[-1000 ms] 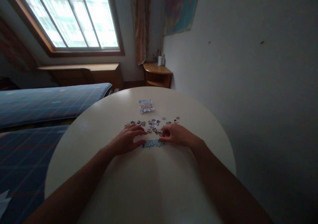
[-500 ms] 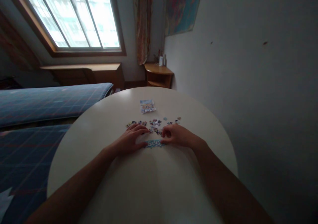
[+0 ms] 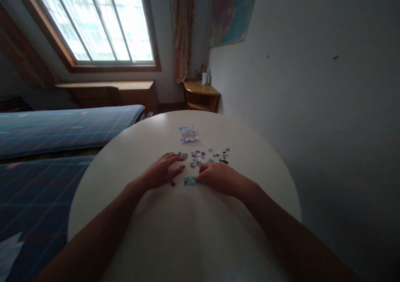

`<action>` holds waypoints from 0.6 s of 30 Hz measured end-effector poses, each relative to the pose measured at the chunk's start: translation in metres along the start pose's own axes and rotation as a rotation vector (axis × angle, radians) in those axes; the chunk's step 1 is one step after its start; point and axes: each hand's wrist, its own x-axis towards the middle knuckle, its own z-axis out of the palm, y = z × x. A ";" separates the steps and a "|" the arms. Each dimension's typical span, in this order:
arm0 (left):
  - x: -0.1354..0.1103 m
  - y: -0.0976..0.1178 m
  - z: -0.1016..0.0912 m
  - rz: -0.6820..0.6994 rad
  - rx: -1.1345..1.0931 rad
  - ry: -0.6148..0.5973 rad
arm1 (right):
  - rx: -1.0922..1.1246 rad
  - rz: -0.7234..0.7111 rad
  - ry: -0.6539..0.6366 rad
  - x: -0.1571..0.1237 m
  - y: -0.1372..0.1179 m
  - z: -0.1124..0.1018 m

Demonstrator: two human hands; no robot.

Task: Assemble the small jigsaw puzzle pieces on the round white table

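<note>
A joined strip of jigsaw puzzle pieces [image 3: 190, 181], light blue with lettering or a pattern, lies on the round table near me. Over its right end is my right hand [image 3: 220, 177], fingers bent together and thumb touching the strip; whatever is between the fingertips is hidden. My left hand [image 3: 164, 171] rests left of the strip, fingers apart and holding nothing visible. Loose puzzle pieces [image 3: 197, 154] are scattered just beyond both hands. One dark piece [image 3: 173, 183] lies by my left thumb, and another small piece [image 3: 182, 165] sits between the hands.
Farther back on the white round table [image 3: 131, 148] is a flat printed packet [image 3: 188, 134]. A blue plaid mattress [image 3: 71, 126] runs along the left. The wall [image 3: 290, 107] rises close on the right, and a wooden corner shelf [image 3: 201, 88] stands beyond the table.
My left hand has drawn back left, off the strip's left end, uncovering pieces. My right hand has shifted slightly left over the strip's right part. The view has moved a little.
</note>
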 end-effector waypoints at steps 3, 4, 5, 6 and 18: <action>-0.002 -0.014 -0.007 -0.062 0.055 0.060 | 0.037 -0.039 0.085 -0.009 0.005 0.010; -0.003 -0.018 -0.008 -0.068 0.068 0.064 | 0.088 -0.039 0.147 -0.012 0.008 0.014; -0.003 -0.022 -0.008 -0.071 0.075 0.066 | 0.150 -0.060 0.212 -0.016 0.013 0.016; -0.004 -0.025 -0.008 -0.073 0.078 0.066 | 0.194 -0.054 0.284 -0.020 0.018 0.018; -0.006 -0.037 0.012 -0.150 0.221 -0.039 | 0.025 0.470 0.265 -0.027 0.065 0.038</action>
